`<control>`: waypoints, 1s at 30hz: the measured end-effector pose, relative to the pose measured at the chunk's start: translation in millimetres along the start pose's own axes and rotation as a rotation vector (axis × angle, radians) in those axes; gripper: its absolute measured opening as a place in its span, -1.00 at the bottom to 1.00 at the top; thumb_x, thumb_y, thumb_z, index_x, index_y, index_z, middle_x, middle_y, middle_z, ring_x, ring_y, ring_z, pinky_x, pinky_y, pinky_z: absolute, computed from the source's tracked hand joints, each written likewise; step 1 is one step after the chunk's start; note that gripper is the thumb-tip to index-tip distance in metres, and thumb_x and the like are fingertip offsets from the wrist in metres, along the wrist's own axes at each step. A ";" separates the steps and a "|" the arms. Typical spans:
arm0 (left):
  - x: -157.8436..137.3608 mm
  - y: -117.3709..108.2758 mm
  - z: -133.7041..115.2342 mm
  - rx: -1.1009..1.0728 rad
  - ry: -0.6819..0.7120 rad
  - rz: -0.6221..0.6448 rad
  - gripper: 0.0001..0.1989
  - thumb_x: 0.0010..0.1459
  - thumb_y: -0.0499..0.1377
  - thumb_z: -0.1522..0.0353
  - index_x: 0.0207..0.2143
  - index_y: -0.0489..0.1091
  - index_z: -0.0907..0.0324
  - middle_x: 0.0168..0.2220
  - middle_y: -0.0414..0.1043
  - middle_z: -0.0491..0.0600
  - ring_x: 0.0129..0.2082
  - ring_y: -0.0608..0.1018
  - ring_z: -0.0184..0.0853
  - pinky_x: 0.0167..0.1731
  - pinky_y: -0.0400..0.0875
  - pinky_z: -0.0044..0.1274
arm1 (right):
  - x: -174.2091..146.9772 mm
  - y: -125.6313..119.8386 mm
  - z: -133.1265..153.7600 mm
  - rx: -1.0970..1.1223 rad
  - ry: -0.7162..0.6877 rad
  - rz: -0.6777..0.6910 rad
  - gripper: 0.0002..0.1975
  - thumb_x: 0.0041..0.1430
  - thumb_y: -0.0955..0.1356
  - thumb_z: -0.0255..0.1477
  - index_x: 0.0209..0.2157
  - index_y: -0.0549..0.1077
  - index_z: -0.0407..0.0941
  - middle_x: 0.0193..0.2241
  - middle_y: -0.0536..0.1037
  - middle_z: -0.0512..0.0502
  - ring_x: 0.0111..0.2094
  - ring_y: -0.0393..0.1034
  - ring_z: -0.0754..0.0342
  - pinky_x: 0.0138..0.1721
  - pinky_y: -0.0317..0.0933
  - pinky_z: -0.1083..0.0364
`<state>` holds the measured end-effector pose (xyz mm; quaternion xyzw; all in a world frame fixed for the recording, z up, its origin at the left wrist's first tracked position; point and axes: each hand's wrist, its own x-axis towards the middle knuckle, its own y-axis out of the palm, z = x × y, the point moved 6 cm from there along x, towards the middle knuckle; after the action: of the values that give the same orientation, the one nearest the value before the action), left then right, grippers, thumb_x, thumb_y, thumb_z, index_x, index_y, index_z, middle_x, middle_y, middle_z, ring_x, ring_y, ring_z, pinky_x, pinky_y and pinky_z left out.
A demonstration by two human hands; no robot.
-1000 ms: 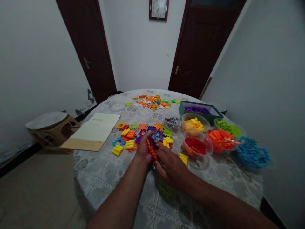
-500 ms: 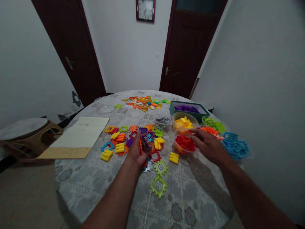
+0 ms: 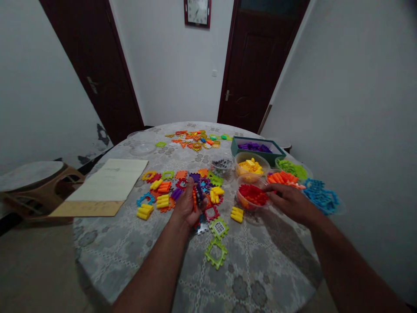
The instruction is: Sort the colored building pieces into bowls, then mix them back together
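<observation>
My left hand [image 3: 186,205] is closed around a few toothed plastic building pieces [image 3: 195,198], orange and dark purple, held on edge above the table. Fingers of my right hand [image 3: 288,202] are bent together at the right rim of a clear bowl of red pieces [image 3: 252,194]; whether they pinch a piece or the rim I cannot make out. Beneath and around my left hand lie flat toothed pieces in many colours, among them a green window piece [image 3: 219,228] and a green frame piece [image 3: 216,253]. Yellow pieces [image 3: 236,214] lie between my hands.
Bowls of yellow [image 3: 250,166], grey [image 3: 222,163], green [image 3: 291,169], orange [image 3: 282,178] and blue pieces [image 3: 321,198] stand near a green box [image 3: 275,154] of purple pieces. Mixed pieces [image 3: 195,141] lie at the back. An open paper folder [image 3: 107,180] rests on the left.
My right hand has shifted right and slightly down, from above the red bowl to its right rim. The left hand keeps its hold on the pieces.
</observation>
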<state>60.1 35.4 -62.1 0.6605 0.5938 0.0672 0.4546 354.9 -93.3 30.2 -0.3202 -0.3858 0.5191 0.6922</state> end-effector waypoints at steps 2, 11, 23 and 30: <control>-0.4 0.3 1.2 0.022 0.012 0.009 -0.59 0.24 0.37 0.03 -0.30 0.40 0.18 -0.52 0.48 -0.11 -0.62 0.54 -0.40 -0.70 0.42 -0.65 | -2.4 -4.1 1.4 -0.013 0.003 -0.039 -0.68 0.31 0.29 -0.22 -0.14 0.66 0.00 -0.17 0.72 -0.11 -0.19 0.62 -0.09 -0.17 0.46 -0.03; 4.8 0.7 3.7 0.073 0.125 0.099 -0.47 0.07 0.46 -0.04 -0.34 0.34 0.15 -0.53 0.40 -0.19 -0.66 0.38 -0.50 -0.71 0.29 -0.69 | -13.3 37.0 101.3 0.120 -0.213 -0.090 -0.72 0.41 0.31 -0.24 -0.01 0.59 0.01 -0.10 0.68 -0.16 -0.25 0.59 -0.07 -0.19 0.45 -0.03; 6.9 -5.7 -3.9 0.070 0.455 0.024 -0.76 0.20 0.42 0.26 -0.33 0.45 0.16 -0.40 0.40 -0.17 -0.38 0.45 -0.44 -0.30 0.40 -0.63 | 13.3 138.5 156.4 0.181 -0.303 -0.116 -0.81 0.41 0.33 -0.41 0.01 0.47 -0.07 -0.09 0.62 -0.22 -0.05 0.54 -0.13 -0.02 0.41 -0.07; 12.8 -4.8 -11.6 -0.020 0.394 0.079 -0.70 0.06 0.46 0.28 -0.26 0.42 0.16 -0.35 0.47 -0.17 -0.37 0.54 -0.39 -0.33 0.48 -0.57 | 2.2 80.3 151.8 0.326 -0.287 -0.148 -0.83 0.41 0.34 -0.41 -0.03 0.53 -0.04 -0.15 0.64 -0.10 -0.18 0.52 0.00 -0.10 0.38 0.03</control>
<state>53.0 51.7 -64.5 0.6527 0.6443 0.2187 0.3331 185.9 -64.1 38.4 -0.0979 -0.4138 0.5624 0.7091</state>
